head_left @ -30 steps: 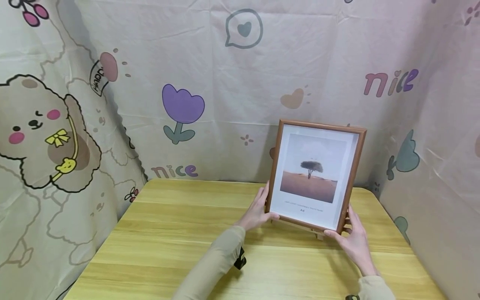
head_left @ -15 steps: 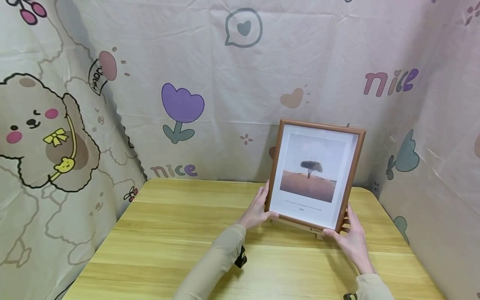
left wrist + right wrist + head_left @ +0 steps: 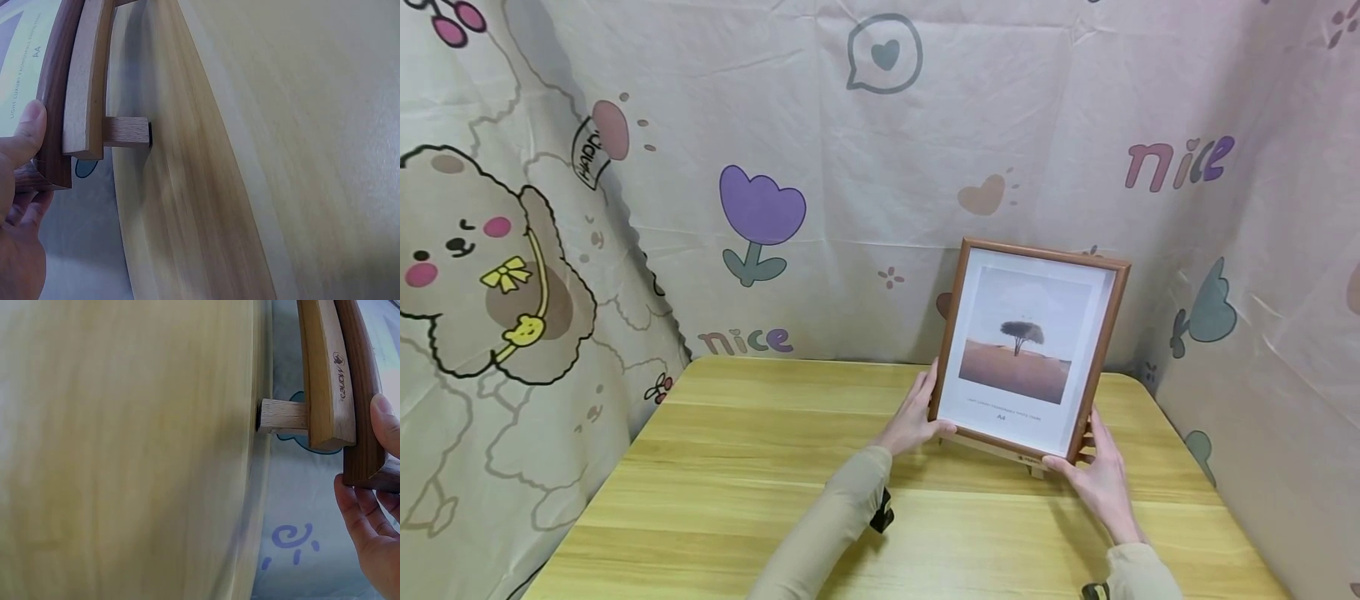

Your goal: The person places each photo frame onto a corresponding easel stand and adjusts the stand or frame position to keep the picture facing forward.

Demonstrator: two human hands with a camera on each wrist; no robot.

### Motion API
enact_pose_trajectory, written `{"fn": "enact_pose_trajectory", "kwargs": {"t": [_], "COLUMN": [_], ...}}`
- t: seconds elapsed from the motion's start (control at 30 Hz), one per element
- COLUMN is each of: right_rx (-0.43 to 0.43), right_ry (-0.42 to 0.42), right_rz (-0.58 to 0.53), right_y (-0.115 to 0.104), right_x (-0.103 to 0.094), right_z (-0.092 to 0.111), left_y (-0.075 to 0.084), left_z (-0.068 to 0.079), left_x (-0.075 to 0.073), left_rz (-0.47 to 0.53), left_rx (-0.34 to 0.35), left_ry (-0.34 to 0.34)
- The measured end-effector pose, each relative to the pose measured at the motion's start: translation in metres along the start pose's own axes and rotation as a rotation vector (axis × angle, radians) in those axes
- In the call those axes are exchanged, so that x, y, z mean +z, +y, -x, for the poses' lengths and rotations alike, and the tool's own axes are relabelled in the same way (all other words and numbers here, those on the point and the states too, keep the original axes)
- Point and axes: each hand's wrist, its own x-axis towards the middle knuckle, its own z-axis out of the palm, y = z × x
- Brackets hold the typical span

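A brown wooden picture frame (image 3: pixel 1017 333) with a tree print stands tilted back on the right part of the table. Beneath its lower edge runs a light wooden stand (image 3: pixel 992 450), whose short foot rests on the tabletop in both wrist views. My left hand (image 3: pixel 913 421) grips the frame's lower left corner, its thumb (image 3: pixel 31 122) on the front and fingers behind. At the lower right corner my right hand (image 3: pixel 1102 479) holds the frame the same way, thumb (image 3: pixel 386 425) in front. In the right wrist view the bar of the stand (image 3: pixel 331 381) sits close against the frame's lower edge.
The light wood table (image 3: pixel 760 467) ends at a patterned cloth backdrop (image 3: pixel 880 183) just behind the frame. More patterned cloth hangs along the left and right sides. A dark strap (image 3: pixel 882 511) shows at my left wrist.
The head view has shifted very slightly. Both hands keep their hold on the picture frame, which stays in nearly the same place on the stand.
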Motion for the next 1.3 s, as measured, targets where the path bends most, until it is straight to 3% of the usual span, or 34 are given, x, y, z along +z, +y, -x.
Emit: {"fn": "enact_pose_trajectory", "kwargs": {"t": [0.7, 1.3], "right_rx": [0.033, 0.003], "right_ry": [-0.027, -0.023], "right_rz": [0.039, 0.027], "right_y": [0.0002, -0.0033], "right_x": [0.0017, 0.0046], "right_z": [-0.0024, -0.0042], "left_y": [-0.0019, -0.0022], "left_z": [-0.0037, -0.0042], "left_x": [0.0003, 0.0014], "left_rz": [-0.026, -0.035], "left_rx": [-0.013, -0.032], "left_ry": [-0.005, -0.008]}}
